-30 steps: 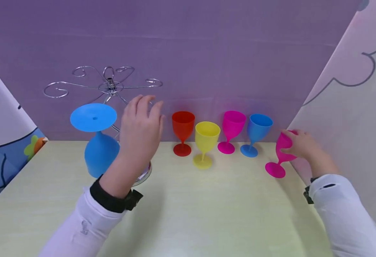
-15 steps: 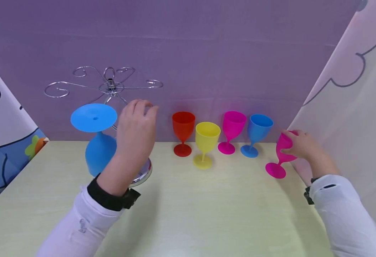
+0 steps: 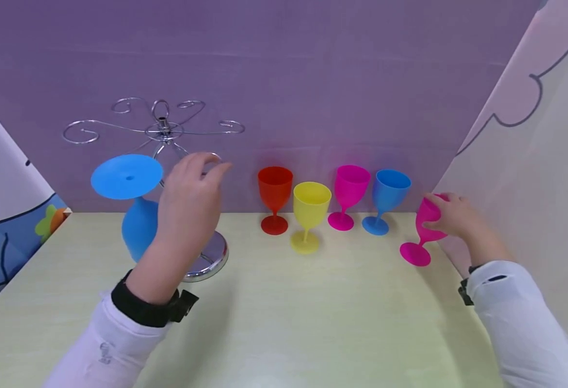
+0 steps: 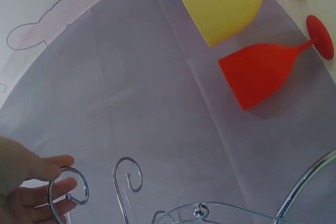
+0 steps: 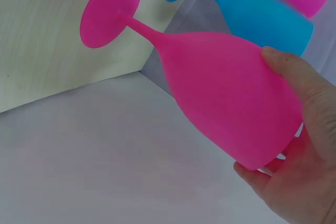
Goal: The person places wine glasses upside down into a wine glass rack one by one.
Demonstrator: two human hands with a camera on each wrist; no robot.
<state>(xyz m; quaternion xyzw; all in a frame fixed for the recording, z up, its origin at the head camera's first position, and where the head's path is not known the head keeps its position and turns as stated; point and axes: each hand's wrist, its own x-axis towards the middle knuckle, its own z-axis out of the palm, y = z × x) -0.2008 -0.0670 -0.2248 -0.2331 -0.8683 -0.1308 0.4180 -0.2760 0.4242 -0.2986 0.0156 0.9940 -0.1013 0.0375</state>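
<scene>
My left hand [image 3: 192,202] pinches one curled arm end of a chrome wire glass rack [image 3: 164,128], thumb and fingers at the curl [image 4: 83,182] in the left wrist view. A blue plastic goblet [image 3: 127,177] hangs upside down from the rack, left of that hand, which covers part of its bowl and the rack's stem. On the right, my right hand [image 3: 454,218] grips a pink goblet [image 5: 226,87] around its bowl near the rim. This goblet is tilted, its foot pointing down and left in the head view.
Along the back wall stand a red goblet [image 3: 274,194], a yellow goblet [image 3: 310,207], another pink goblet [image 3: 351,188] and another blue goblet [image 3: 390,188]. The rack's round chrome base [image 3: 213,258] rests on the pale table [image 3: 313,323]. Printed side panels [image 3: 531,178] flank it.
My left hand has lowered its fingers onto the curled arm and shifted left. The hanging blue goblet has swung left and tilted slightly. The right hand and its pink goblet have stayed put.
</scene>
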